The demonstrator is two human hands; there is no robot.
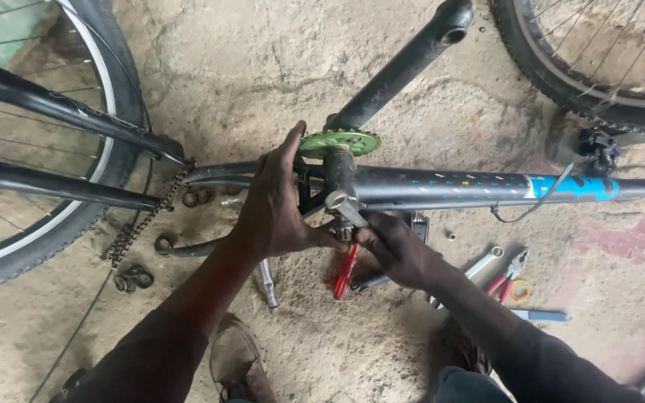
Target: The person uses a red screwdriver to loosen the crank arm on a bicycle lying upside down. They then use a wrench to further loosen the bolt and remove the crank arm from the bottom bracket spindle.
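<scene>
1. The left hand [274, 205] wraps the bike's bottom bracket [335, 179] at mid-frame, thumb up by the green chainring [339, 142].
2. The right hand [397, 250] grips a grey wrench [343, 207] just right of it, nearer of the two.
3. The wrench's long axis slants up-left onto the axle.
4. Both forearms angle in from near; red pliers [346, 272] lie on the floor below.

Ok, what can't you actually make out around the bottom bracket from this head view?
- Axle end under the wrench: covered by the right hand and left hand.
- Red-handled tool: its head is hidden behind the hands.
- Chain: whether it meets the green chainring is blocked by the left hand.
- Both wheels: cut off by the frame edges.
</scene>
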